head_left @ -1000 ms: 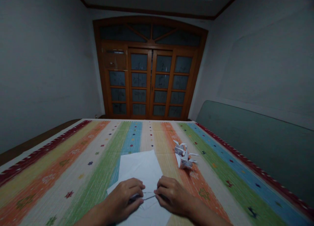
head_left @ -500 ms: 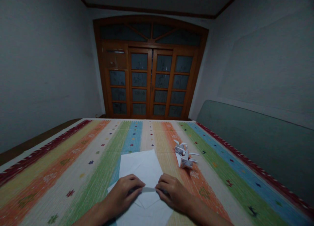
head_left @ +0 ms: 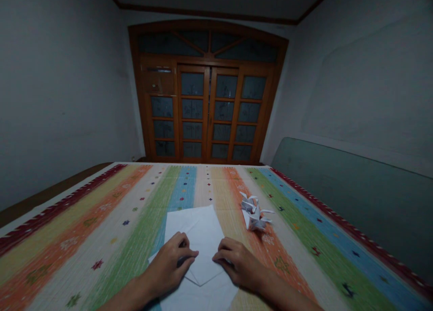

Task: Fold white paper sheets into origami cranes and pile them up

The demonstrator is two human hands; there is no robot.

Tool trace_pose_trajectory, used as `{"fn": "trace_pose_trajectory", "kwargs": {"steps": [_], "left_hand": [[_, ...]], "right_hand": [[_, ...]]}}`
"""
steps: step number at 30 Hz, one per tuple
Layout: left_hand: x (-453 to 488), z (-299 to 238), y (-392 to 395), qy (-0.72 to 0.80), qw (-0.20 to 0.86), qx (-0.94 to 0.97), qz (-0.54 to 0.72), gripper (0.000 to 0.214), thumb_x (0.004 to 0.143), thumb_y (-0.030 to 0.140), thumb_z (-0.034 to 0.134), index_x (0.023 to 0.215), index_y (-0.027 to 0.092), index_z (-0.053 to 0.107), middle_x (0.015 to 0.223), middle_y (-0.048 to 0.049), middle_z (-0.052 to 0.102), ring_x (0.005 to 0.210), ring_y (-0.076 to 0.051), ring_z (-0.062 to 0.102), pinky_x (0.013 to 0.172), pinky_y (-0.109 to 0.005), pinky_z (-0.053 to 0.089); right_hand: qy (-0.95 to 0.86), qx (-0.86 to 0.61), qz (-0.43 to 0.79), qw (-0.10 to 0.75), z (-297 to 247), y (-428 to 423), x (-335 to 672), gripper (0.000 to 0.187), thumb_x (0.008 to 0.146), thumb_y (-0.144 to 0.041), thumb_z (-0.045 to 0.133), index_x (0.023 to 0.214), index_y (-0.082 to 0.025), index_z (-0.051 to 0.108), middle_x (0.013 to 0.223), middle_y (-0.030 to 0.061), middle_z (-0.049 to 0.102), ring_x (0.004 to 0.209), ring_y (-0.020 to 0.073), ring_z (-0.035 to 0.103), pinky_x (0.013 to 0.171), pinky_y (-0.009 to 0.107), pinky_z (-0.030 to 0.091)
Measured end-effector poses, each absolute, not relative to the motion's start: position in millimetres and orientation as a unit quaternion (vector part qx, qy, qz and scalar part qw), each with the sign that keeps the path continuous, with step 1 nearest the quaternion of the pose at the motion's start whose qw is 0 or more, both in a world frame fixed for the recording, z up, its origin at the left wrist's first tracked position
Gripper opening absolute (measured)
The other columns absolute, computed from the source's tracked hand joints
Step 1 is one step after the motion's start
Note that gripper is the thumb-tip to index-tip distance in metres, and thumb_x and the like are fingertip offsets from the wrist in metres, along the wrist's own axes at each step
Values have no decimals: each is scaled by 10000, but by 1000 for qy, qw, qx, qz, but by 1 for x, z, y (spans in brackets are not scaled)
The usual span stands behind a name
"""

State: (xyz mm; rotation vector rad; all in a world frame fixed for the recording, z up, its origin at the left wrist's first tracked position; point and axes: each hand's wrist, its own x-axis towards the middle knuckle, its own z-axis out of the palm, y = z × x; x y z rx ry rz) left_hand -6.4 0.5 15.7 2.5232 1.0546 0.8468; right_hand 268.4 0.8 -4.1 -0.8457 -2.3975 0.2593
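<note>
Your left hand (head_left: 171,268) closed on crisp folded white paper (head_left: 199,239); right hand (head_left: 238,266) curled at paper edge, grip unclear; angular origami figures (head_left: 253,214) nearby on striped cloth (head_left: 101,257).

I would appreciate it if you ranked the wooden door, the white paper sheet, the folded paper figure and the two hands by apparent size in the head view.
1. Wooden door
2. White paper sheet
3. Left hand and right hand look alike, unranked
4. Folded paper figure
</note>
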Motion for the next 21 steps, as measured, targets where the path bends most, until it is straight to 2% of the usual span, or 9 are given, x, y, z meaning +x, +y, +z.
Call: {"fn": "trace_pose_trajectory", "kwargs": {"steps": [8, 13, 16, 21], "left_hand": [[-10, 23, -6, 337, 102, 898, 265, 302, 903, 107, 628, 1154, 218, 754, 1021, -103, 623, 947, -274, 631, 815, -390, 550], [-17, 27, -9, 302, 117, 916, 238, 465, 837, 123, 650, 1286, 240, 668, 1144, -108, 623, 1052, -296, 608, 950, -445, 543], [-20, 33, -9, 283, 118, 925, 225, 547, 820, 177, 688, 1355, 262, 619, 1191, -107, 619, 1080, -314, 597, 986, -475, 532], [-20, 36, -7, 291, 103, 937, 166, 550, 832, 214, 744, 1361, 246, 599, 1171, -115, 629, 1044, -317, 614, 928, -463, 558]], "right_hand": [[-904, -311, 139, 257, 11, -9, 270, 259, 851, -48, 604, 1035, -169, 738, 981, 93, 663, 896, 224, 656, 794, 305, 523], [-905, -304, 177, 240, 17, -10, 274, 377, 762, -12, 576, 1082, -179, 686, 1061, 93, 622, 974, 239, 634, 878, 336, 527], [-901, -309, 204, 224, 22, -11, 275, 372, 747, -58, 623, 1096, -182, 660, 1128, 104, 603, 1014, 255, 633, 926, 364, 528], [-893, -331, 223, 210, 22, -12, 275, 365, 766, -120, 708, 1121, -183, 650, 1164, 111, 605, 1041, 266, 632, 951, 383, 525]]}}
